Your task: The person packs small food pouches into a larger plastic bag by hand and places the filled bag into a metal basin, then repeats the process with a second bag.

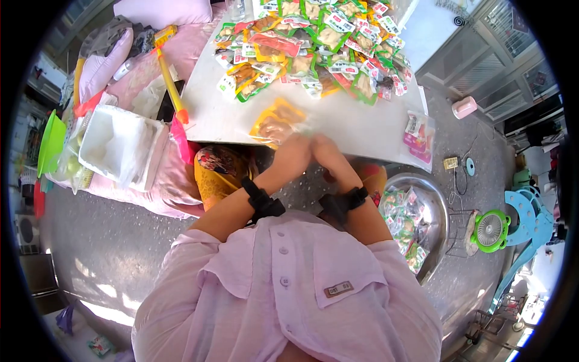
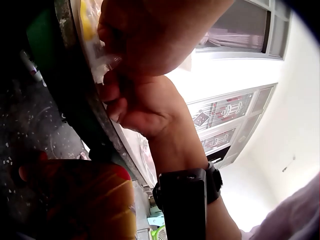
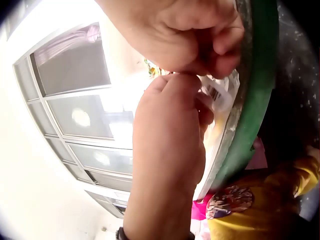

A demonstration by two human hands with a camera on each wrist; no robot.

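A yellow-bordered food packet (image 1: 276, 123) with pale brown contents lies on the near part of the table, its clear end running under the hands. My left hand (image 1: 292, 157) and right hand (image 1: 329, 155) meet knuckle to knuckle at the table's front edge, both with curled fingers pinching the packet's clear end. In the left wrist view, clear film (image 2: 107, 64) shows between the left hand (image 2: 160, 32) and the right hand (image 2: 142, 102). A barcode label (image 3: 214, 94) shows beside the left hand (image 3: 170, 117) in the right wrist view. The fingertips are mostly hidden.
A large heap of similar packets (image 1: 313, 45) covers the back of the table (image 1: 211, 114). A metal basin (image 1: 439, 208) holding packets stands low at the right. At the left are a white foam box (image 1: 117, 142) and a yellow stick (image 1: 170, 84). A purple packet (image 1: 418, 142) lies at the table's right edge.
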